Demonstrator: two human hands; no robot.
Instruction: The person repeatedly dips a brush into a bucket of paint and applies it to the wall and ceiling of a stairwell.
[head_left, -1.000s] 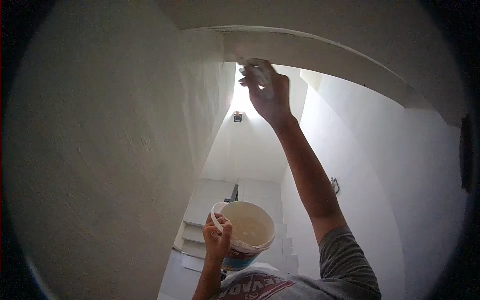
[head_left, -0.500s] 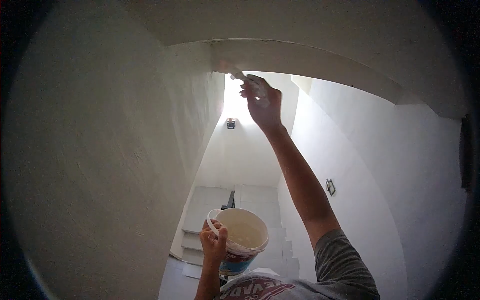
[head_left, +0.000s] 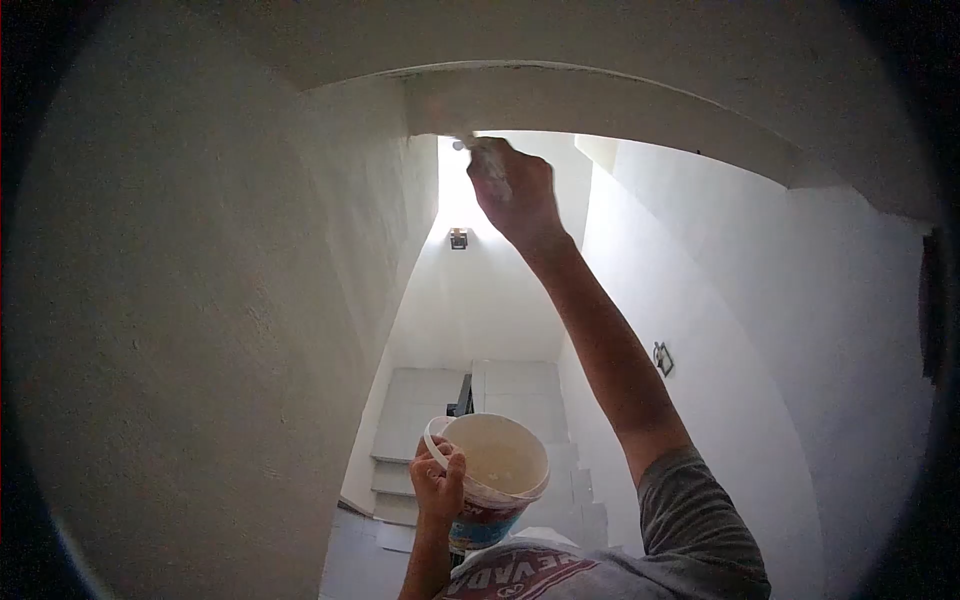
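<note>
High up at the corner where the left wall meets the beam (head_left: 590, 97), my right hand (head_left: 512, 190) is closed around a paintbrush (head_left: 462, 143). Most of the brush is hidden by my fingers, and its head overlaps the beam's lower edge in this view. White smears mark the back of this hand. Low in front of my chest, my left hand (head_left: 438, 487) grips a bucket (head_left: 487, 528) at its white handle (head_left: 433, 440). The bucket is tilted toward me, with pale contents inside and a coloured label outside.
A broad plastered wall (head_left: 210, 330) stands close on my left. Below are pale steps (head_left: 394, 478). A small dark fixture (head_left: 458, 238) hangs on the far wall, and another fixture (head_left: 663, 358) is on the right wall (head_left: 700, 300).
My right hand has turned so its back faces me, and it has shifted slightly up and left with the brush. The bucket in my left hand sits slightly farther right in view.
</note>
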